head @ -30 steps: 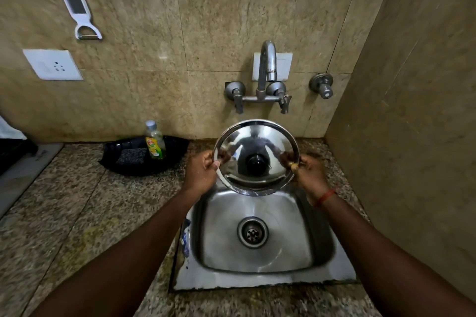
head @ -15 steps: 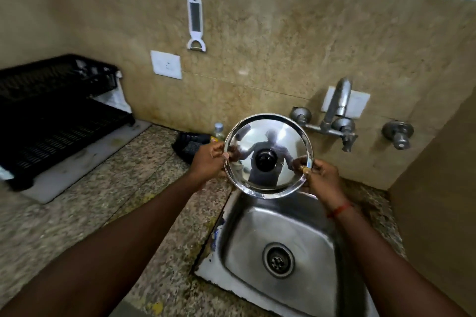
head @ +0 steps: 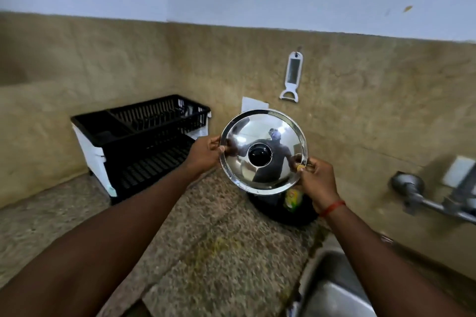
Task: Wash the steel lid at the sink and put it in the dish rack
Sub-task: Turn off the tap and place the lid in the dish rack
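- Steel lid [head: 262, 136] is up in the air over the counter, tilted toward me with its black knob [head: 259, 154] facing the camera; I see it held at both sides, between the sink and the dish rack.
- My left hand [head: 204, 153] pinches the lid's left rim, thumb on the front face and the other fingers curled behind it.
- My right hand [head: 318, 183] pinches the lower right rim the same way, thumb on the front; a red thread band [head: 331, 208] sits at that wrist.
- Below is a speckled granite counter [head: 206, 252], brown and grey, with a yellowish stain near the middle.
- A black two-tier dish rack [head: 144, 141] stands on the counter at the left, against the wall.
- The wall is tan stone tile [head: 103, 59] up to a line, with pale painted wall above.
- A white peeler [head: 292, 77] hangs on the tile above the lid.
- A corner of the steel sink [head: 332, 288] shows at lower right, with tap fittings [head: 417, 195] on the wall, blurred.
- Just under the lid a bottle with a yellow-green label [head: 292, 198] stands in a black tray [head: 280, 211]; I cannot read its writing.
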